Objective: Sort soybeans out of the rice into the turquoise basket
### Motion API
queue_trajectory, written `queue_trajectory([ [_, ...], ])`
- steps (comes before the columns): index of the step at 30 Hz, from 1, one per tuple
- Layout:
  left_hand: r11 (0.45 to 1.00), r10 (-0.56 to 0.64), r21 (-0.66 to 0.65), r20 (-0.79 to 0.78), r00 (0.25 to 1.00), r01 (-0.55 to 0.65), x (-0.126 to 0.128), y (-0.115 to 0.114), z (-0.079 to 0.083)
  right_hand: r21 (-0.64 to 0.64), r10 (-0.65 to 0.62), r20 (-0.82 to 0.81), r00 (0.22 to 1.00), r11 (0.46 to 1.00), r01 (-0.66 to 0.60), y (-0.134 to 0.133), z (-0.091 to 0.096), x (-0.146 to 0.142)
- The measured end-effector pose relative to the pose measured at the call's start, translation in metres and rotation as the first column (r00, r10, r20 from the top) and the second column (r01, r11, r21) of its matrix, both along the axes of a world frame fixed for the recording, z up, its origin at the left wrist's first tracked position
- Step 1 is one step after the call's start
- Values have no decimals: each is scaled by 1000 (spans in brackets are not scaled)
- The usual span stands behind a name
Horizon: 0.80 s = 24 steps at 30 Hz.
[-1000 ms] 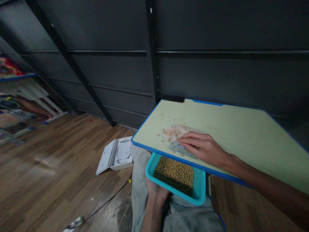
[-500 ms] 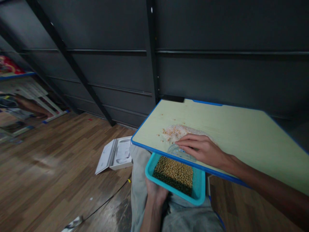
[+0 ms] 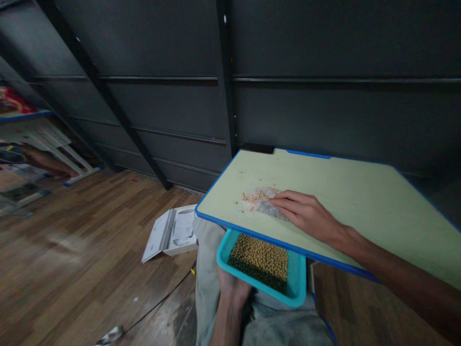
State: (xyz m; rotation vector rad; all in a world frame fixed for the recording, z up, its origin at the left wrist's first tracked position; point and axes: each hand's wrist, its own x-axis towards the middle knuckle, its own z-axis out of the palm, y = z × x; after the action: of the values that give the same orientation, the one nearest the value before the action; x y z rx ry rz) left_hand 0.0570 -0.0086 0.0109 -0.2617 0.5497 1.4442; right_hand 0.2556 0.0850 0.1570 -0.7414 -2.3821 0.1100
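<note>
Dark panelled wall (image 3: 173, 43) stood behind; plank floor (image 3: 90, 230) below. Pale green table (image 3: 356, 202), blue edging, filled the right side. Grey trousers (image 3: 288, 324) showed under its near edge. Turquoise tray (image 3: 298, 278) sat over the lap, partly beneath that edge, tilted, tan beans (image 3: 264, 252) in it; near band darker, shade or other beans, couldn't tell. White box (image 3: 183, 235) lay open on the floor, left of the legs. Right hand (image 3: 308, 212) was on the tabletop, fingers together over a see-through piece (image 3: 269, 210); pinched or just pressed, couldn't tell. Left hand (image 3: 234, 287) held the tray from below, fingers hidden. White grains (image 3: 264, 192) lay spread at the right fingertips, loose beans (image 3: 241, 172) scattered on and around them.
</note>
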Motion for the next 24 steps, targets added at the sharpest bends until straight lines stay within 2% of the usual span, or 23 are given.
queue_trajectory([
  [7,1000,6,7,26,1000,-6,0,1,-2,11,-14,-66,998,1000,15,2,1,4],
  [14,1000,-2,21,12,1000,1,-1,2,-6,-18,-26,-32,999,1000,25,4,-1,5],
  [24,1000,-10,26,9,1000,10,-1,1,-2,-44,-7,-26,1000,999,6,1,-1,4],
])
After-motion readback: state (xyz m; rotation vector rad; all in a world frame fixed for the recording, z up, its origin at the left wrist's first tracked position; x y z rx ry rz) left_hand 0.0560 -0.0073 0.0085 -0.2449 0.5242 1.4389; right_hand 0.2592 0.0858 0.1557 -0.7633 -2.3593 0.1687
